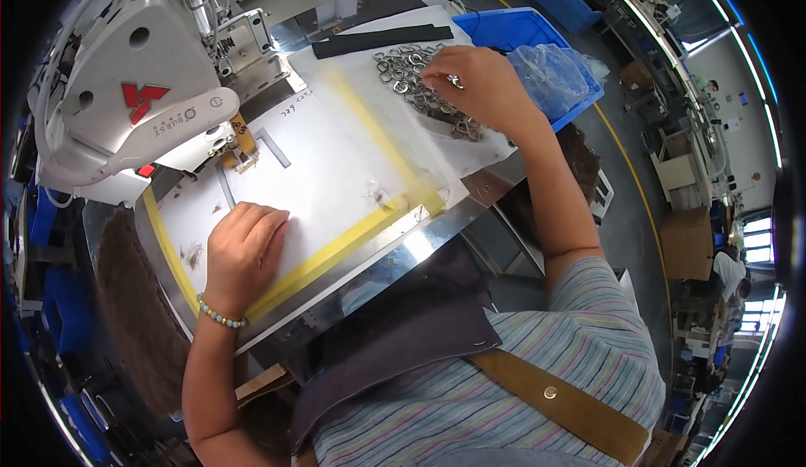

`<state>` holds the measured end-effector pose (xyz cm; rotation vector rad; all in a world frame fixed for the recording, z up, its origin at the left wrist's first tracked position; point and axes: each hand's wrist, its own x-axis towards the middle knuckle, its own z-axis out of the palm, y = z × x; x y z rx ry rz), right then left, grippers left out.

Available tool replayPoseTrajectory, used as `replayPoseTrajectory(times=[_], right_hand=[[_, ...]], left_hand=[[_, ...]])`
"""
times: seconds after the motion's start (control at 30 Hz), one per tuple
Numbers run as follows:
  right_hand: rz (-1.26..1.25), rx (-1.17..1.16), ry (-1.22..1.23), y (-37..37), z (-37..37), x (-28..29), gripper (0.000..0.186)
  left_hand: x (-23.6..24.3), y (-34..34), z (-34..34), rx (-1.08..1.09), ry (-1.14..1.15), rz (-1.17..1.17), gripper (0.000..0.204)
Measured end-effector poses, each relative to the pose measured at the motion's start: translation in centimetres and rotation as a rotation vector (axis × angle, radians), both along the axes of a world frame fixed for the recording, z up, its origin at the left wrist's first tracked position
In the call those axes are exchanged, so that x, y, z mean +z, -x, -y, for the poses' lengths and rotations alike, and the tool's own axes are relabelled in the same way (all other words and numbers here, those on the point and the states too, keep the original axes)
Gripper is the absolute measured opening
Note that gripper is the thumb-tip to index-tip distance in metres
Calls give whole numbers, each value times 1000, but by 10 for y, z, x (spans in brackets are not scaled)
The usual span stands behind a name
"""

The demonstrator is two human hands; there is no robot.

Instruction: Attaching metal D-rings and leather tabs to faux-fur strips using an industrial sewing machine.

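Note:
My left hand [243, 245], with a beaded bracelet at its wrist, lies on the white work sheet [327, 165] in front of the sewing machine head [138, 98]. Its fingers are curled together; whatever may be beneath them is hidden. A narrow grey strip or slot [227, 188] runs toward it, and another [273, 148] lies beside the stitching area. Over a pile of metal rings [407, 68] at the far right of the sheet is my right hand [483, 85], fingers bent and drawn together. A small shiny piece shows at those fingers; whether they grip a ring, I cannot tell.
Black strips [382, 41] lie beyond the rings. A blue bin [508, 26] with clear plastic bags [550, 77] stands at the table's right. Yellow tape [336, 274] borders the sheet, near the shiny metal table edge [403, 261]. Brown fluffy material [138, 324] hangs at the left.

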<state>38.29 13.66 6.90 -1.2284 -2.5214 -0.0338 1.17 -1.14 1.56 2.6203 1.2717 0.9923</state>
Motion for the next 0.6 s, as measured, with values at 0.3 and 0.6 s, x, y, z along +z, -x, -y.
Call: replayPoseTrajectory(times=[0.3,0.6], right_hand=[[30,-43,-18,60,-114,-25,24],[-22,30,253,85,-176,-48,37]], left_hand=[[1,4,1,10,-6,-15,12],[1,9,0,17,-14,0,11]])
